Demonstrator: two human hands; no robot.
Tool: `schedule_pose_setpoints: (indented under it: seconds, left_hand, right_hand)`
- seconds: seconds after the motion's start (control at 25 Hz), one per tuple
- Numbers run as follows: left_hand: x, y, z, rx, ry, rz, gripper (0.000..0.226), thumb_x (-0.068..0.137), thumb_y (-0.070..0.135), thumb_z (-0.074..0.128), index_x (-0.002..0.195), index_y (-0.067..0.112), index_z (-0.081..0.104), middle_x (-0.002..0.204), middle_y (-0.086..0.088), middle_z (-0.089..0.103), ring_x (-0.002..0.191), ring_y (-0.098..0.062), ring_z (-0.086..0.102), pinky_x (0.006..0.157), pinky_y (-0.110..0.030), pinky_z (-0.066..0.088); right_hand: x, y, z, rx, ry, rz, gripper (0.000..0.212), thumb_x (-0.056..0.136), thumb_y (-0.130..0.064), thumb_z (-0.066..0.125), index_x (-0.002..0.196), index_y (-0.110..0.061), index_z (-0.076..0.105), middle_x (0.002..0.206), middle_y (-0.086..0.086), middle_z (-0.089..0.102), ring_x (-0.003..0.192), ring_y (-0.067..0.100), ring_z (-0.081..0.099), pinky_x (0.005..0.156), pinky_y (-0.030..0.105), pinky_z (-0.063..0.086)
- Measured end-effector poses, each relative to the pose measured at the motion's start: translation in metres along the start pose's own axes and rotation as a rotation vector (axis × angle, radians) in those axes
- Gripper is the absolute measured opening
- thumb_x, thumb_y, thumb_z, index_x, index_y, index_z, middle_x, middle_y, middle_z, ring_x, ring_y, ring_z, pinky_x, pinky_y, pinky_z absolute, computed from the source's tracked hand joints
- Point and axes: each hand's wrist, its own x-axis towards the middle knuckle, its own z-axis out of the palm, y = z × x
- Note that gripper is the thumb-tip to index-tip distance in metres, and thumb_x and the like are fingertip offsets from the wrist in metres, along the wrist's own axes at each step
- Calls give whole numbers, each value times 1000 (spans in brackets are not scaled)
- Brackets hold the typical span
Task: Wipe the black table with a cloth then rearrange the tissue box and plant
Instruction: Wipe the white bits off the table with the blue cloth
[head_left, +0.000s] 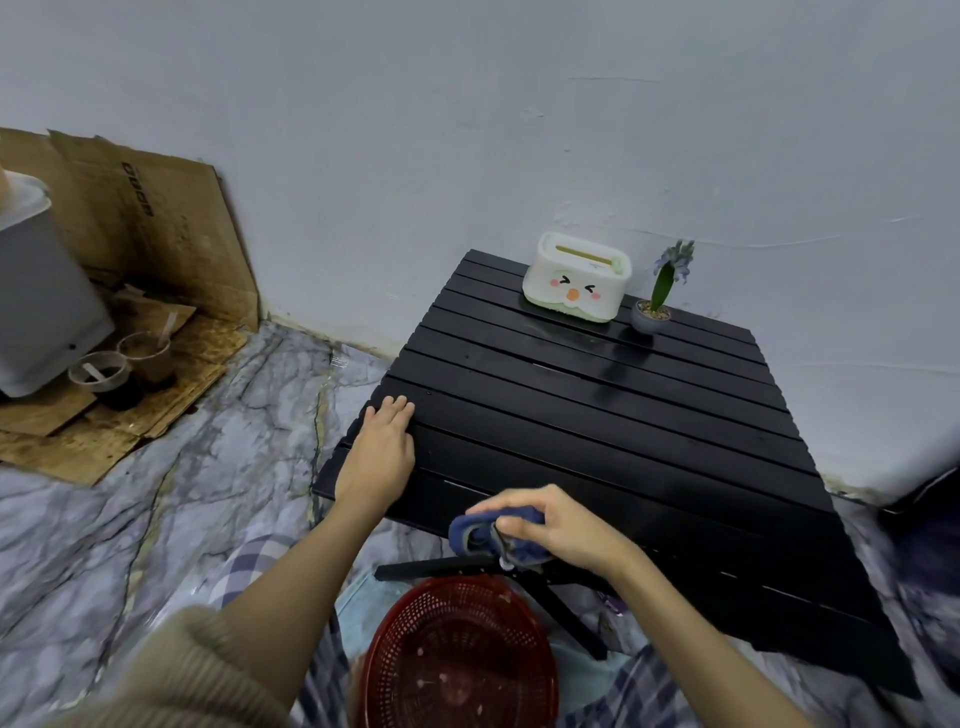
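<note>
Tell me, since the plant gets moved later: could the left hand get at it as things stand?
Probably yes. The left hand lies flat on the table's near left edge, the plant stands at the far side beside the tissue box, and only bare slats lie between.

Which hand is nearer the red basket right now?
Right. The right hand, gripping the blue cloth, is just above the red basket; the left hand rests farther up on the table's left edge.

"What stood on the floor?"
"A red mesh basket (457, 660) near me, flattened cardboard (156, 249) against the wall, two paper cups (124, 364) beside a grey bin (41, 291)."
</note>
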Motion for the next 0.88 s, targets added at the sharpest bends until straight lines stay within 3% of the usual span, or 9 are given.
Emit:
schedule_pose_setpoints:
  seconds: [0.2,0.32,0.44,0.6,0.76,0.88]
  left_hand:
    - [-1,2,-1,-3,3,12,48,90,2,28,137,5,31,150,-10,29,142,-22,17,121,-36,7]
    - [0,2,-2,-7,14,14,48,89,3,28,137,5,32,150,-11,29,142,-21,17,121,-36,7]
    - [0,1,-1,1,11,15,48,89,3,28,137,4,31,151,-11,29,142,-21,17,121,-36,7]
    - [-1,2,0,13,23,18,48,89,3,28,137,5,31,151,-11,29,142,-21,17,121,-36,8]
    - [-1,2,0,9,23,19,48,89,3,27,137,5,31,151,-11,28,142,-20,17,121,-35,7]
    - [0,2,0,9,22,16,48,89,4,27,137,5,30,151,-10,28,142,-21,16,121,-35,7]
  right_hand:
    - [-35,-6,14,28,-48,-13,31,87,-32,52,113,-20,63,107,-13,65,107,7,60,90,18,45]
    - [-43,-5,2,150,183,-17,24,89,-23,53,107,-31,66,108,-22,67,109,2,59,90,12,42]
    - [-47,-2,-12,288,414,18,24,88,-23,54,101,-39,67,111,-21,67,109,5,60,94,21,43]
    - [-48,-4,-10,126,303,-32,25,89,-19,52,110,-22,66,118,-12,65,111,5,59,92,13,43]
    - [-49,1,-14,255,434,-15,25,91,-10,50,109,-18,66,116,-11,66,109,7,60,88,13,45]
    - [-48,8,-22,277,543,48,26,91,-10,50,106,-24,67,114,-18,65,109,7,60,86,12,47]
